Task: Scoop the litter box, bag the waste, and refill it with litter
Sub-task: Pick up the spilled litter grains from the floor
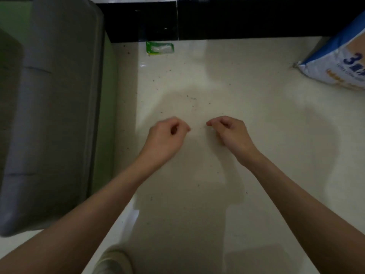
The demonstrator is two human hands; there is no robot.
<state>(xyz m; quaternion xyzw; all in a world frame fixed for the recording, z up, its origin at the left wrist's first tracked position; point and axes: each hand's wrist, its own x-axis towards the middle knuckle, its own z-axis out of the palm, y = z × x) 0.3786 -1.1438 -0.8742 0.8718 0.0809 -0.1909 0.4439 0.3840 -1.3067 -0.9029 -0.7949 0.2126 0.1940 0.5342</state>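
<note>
My left hand (166, 138) and my right hand (230, 133) are held out side by side over the cream floor, a small gap between them. Each pinches thumb to forefinger with the other fingers curled. A thin, nearly see-through plastic bag (197, 175) seems to hang from the pinches, showing only as a faint darker sheet with an edge at lower right. The grey litter box (57, 115) stands at the left on a green mat (107, 115); its inside is hidden. A blue and white litter sack (339, 64) leans at the far right.
A small green packet (160, 48) lies on the floor by the black skirting (237, 18) at the back. Dark litter grains are scattered over the tiles (256, 95). My shoe (112, 262) shows at the bottom edge.
</note>
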